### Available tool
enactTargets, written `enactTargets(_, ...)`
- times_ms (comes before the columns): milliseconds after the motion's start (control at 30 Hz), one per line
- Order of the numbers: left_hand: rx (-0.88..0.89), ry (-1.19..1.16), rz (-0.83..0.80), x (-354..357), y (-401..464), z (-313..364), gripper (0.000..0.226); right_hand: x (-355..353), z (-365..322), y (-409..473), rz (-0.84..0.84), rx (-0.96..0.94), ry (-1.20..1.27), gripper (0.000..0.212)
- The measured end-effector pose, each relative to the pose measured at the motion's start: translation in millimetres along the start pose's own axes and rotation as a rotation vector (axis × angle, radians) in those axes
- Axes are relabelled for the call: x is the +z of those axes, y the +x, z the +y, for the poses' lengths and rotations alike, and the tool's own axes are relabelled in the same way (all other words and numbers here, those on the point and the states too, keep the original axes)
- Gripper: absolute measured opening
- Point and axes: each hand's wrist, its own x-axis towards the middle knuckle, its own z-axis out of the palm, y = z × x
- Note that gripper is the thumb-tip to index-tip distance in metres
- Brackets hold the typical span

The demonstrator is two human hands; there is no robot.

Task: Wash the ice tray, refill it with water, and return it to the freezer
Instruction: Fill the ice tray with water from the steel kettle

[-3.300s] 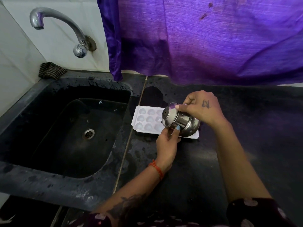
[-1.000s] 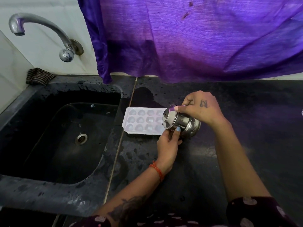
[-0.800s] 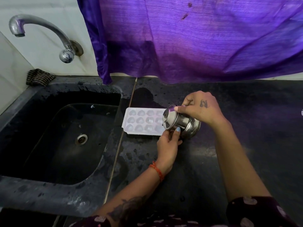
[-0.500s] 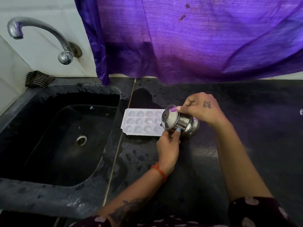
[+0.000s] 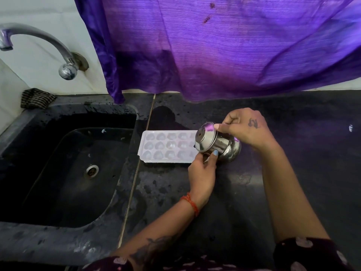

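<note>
A white ice tray (image 5: 166, 146) with heart-shaped cells lies flat on the black counter, just right of the sink. A small steel pot (image 5: 216, 144) is tipped on its side over the tray's right end, mouth facing left. My right hand (image 5: 246, 128) grips the pot from above. My left hand (image 5: 203, 171) holds the pot's underside from the near side, its thumb on the pot's neck. The tray's right end is hidden behind the pot.
A black sink (image 5: 64, 169) with a drain (image 5: 91, 170) lies to the left, below a steel tap (image 5: 39, 45) on the wall. A striped cloth (image 5: 36, 98) sits at the sink's back corner. A purple curtain (image 5: 224, 47) hangs over the wet counter (image 5: 293, 153).
The pot stays tilted over the tray's right end in both hands. Only the view has shifted slightly; the tray has not moved.
</note>
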Motion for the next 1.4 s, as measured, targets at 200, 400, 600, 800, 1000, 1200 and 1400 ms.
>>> enactTargets(200,-0.055,-0.058,-0.051,6.2,-2.0,-1.3,0.014,-2.3,1.6,-0.8,0.003,0.003,-0.066,0.031)
enactTargets(400,-0.091,-0.113,-0.072,9.5,-3.5,-2.9,0.021,-2.0,1.0,-1.3,-0.002,-0.047,-0.123,0.030)
enactTargets(600,-0.105,-0.137,-0.081,11.5,-4.2,-1.3,0.030,-2.2,-0.7,-0.8,0.003,-0.076,-0.148,0.034)
enactTargets(800,-0.114,-0.133,-0.086,12.8,-4.3,-2.5,0.028,-4.1,-1.9,-1.4,-0.005,-0.079,-0.146,0.031)
enactTargets(1000,-0.114,-0.131,-0.085,13.6,-5.4,-2.2,0.029,-4.3,-0.7,-0.9,-0.018,-0.080,-0.144,0.030)
enactTargets(1200,-0.054,-0.068,-0.057,15.1,-6.9,-1.0,0.012,-7.0,6.9,-0.3,-0.030,-0.050,-0.069,0.029)
enactTargets(1400,-0.020,0.034,-0.032,17.8,-6.4,-2.7,0.009,-10.5,13.7,-3.2,-0.015,-0.018,0.003,0.027)
